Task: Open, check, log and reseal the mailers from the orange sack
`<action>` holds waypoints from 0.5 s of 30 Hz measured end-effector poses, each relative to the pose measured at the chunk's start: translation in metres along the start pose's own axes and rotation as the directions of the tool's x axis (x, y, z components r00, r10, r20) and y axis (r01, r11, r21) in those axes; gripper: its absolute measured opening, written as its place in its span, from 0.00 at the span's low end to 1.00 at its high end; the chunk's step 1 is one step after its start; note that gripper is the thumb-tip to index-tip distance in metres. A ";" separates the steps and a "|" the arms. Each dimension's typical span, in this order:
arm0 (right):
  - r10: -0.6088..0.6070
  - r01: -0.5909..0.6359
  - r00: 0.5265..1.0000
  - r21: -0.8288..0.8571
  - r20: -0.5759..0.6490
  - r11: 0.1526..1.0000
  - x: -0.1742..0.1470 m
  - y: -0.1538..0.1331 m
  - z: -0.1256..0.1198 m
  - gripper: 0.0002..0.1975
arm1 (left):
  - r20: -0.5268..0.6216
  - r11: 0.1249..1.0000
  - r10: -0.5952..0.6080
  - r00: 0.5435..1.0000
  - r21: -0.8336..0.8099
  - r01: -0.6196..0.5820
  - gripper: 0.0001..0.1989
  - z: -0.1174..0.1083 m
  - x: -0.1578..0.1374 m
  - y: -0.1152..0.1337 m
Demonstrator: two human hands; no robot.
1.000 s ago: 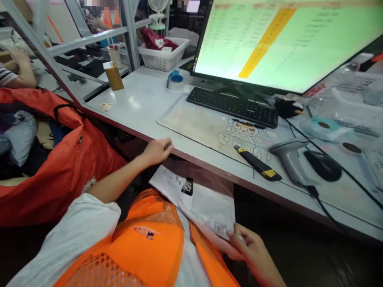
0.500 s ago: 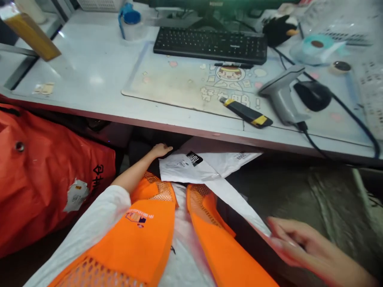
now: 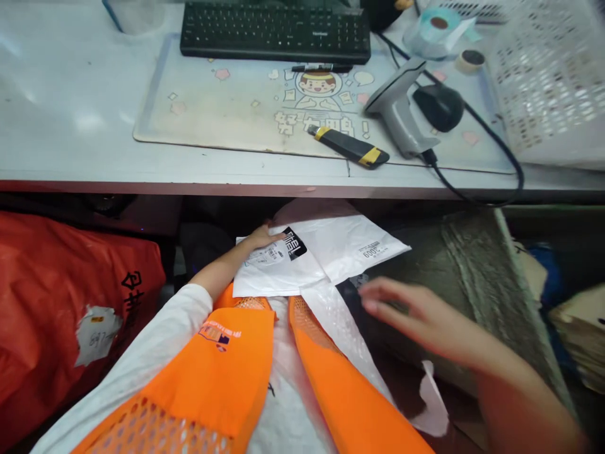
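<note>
A white plastic mailing bag (image 3: 340, 246) with a black printed label lies over my lap, just under the desk edge. My left hand (image 3: 265, 238) is closed on its upper left part, thumb on top beside the label; the other fingers are partly hidden. From the bag a long white flap (image 3: 347, 334) hangs down across my right side. My right hand (image 3: 401, 302), slightly blurred, is to the right of the bag with fingers apart and nothing visible in it. Below that hand is a torn white scrap (image 3: 431, 403).
On the desk (image 3: 61, 151) are a keyboard (image 3: 274, 31), a yellow-and-black utility knife (image 3: 350, 146), a grey barcode scanner (image 3: 399, 116), a mouse (image 3: 439, 107), tape rolls and a white plastic basket (image 3: 553, 82). A red bag (image 3: 70, 271) stands at left, a grey-brown bin edge (image 3: 501, 284) at right.
My right hand has let go of the white flap and moved up and left. A torn scrap now shows below it. My left hand has shifted onto the mailing bag, which lies flatter.
</note>
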State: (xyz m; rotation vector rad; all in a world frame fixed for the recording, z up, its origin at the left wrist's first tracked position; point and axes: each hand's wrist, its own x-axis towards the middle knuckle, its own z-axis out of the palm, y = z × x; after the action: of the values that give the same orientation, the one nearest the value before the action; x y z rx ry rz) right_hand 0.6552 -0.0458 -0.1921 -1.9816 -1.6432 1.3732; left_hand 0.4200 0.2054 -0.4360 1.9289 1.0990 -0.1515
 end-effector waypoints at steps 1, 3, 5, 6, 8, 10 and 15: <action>-0.022 0.012 0.991 -0.073 -0.134 0.997 0.021 0.006 -0.007 0.20 | -0.030 0.999 0.036 0.999 0.020 -0.035 0.44 0.004 -0.002 0.012; -0.047 -0.011 0.957 -0.197 -0.286 0.980 0.069 0.020 -0.015 0.22 | -0.077 0.993 0.106 0.991 0.060 -0.101 0.49 0.010 -0.009 0.033; 0.036 -0.149 0.926 -0.277 -0.376 0.949 0.119 0.039 -0.015 0.24 | -0.093 0.978 0.190 0.977 0.108 -0.179 0.50 0.012 -0.015 0.049; 0.119 -0.241 0.898 -0.247 -0.423 0.939 0.142 0.049 -0.012 0.28 | -0.081 0.965 0.236 0.968 0.138 -0.223 0.50 0.011 -0.016 0.054; 0.251 -0.356 0.846 -0.149 -0.471 0.922 0.179 0.070 -0.005 0.36 | -0.012 0.945 0.278 0.961 0.181 -0.271 0.49 0.004 -0.014 0.062; 0.322 -0.396 0.816 -0.060 -0.480 0.916 0.202 0.089 0.005 0.40 | 0.096 0.959 0.229 0.969 0.151 -0.241 0.50 -0.007 -0.005 0.067; 0.357 -0.363 0.761 0.102 -0.542 0.926 0.213 0.126 0.026 0.41 | 0.234 0.994 0.107 0.966 -0.049 -0.098 0.24 -0.030 0.022 0.083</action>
State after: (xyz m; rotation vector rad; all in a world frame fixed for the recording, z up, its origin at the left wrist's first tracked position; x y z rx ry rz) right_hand 0.7038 0.0838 -0.3985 -2.4842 -1.0372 0.7467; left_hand 0.4859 0.2233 -0.3761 1.8752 0.8366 -0.2944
